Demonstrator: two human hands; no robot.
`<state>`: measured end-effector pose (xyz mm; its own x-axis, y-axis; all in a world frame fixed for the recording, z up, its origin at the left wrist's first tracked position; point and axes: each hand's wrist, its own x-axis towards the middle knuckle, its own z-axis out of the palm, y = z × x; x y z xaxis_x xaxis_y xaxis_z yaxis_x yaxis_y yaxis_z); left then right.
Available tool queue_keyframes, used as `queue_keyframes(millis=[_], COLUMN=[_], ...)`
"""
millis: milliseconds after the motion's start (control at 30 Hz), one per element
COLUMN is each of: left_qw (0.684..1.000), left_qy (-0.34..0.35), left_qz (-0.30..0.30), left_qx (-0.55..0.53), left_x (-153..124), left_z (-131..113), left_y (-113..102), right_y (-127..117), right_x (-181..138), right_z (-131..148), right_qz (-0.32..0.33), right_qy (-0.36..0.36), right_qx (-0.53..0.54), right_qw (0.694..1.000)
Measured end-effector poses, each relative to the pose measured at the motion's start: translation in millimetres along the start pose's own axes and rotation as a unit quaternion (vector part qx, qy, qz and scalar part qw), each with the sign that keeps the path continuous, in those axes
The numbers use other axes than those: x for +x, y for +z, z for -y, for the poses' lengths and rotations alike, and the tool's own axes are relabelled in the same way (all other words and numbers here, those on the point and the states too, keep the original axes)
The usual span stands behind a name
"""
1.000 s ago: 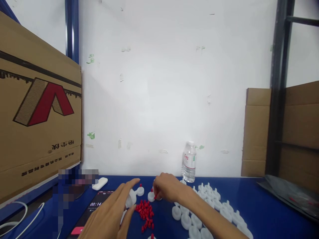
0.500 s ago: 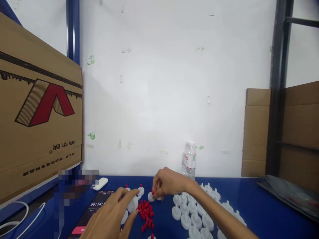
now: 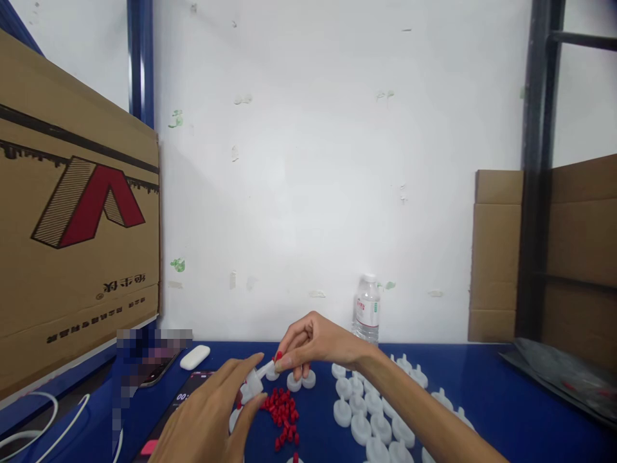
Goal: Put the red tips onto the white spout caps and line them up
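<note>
Low in the frame's centre, my left hand [image 3: 212,415] is gripping a white plastic nozzle cap [image 3: 254,381], its spout tilting up-right toward the small red plastic tip [image 3: 278,355] my right hand [image 3: 321,344] is pinching.

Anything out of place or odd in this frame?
The cardboard box on the left stands upside down: its printed lettering is inverted. Otherwise nothing stands out; the left hand holds a white cap, and the right hand pinches a red tip beside it.
</note>
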<state>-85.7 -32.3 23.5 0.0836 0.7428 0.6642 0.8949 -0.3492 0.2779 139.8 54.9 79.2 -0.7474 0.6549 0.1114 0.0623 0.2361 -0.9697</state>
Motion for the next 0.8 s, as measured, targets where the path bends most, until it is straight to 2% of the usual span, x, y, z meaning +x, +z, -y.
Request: queue_keyframes(millis=[133, 600, 800], left_qw=[0.998, 0.996, 0.996], left_qy=[0.015, 0.009, 0.003], left_qz=[0.052, 0.090, 0.085], left_qx=[0.013, 0.000, -0.004], left_x=[0.9, 0.1, 1.9], left_z=[0.6, -15.3, -24.8], left_y=[-2.5, -10.6, -19.3], right_y=[-0.6, 6.7, 13.2], right_x=[2.7, 5.9, 6.4], right_z=[-5.3, -8.5, -4.9], right_qz=[-0.015, 0.006, -0.028], right_qy=[-0.001, -0.015, -0.042], right_qx=[0.006, 0.041, 0.046], right_qw=[1.000, 0.999, 0.998])
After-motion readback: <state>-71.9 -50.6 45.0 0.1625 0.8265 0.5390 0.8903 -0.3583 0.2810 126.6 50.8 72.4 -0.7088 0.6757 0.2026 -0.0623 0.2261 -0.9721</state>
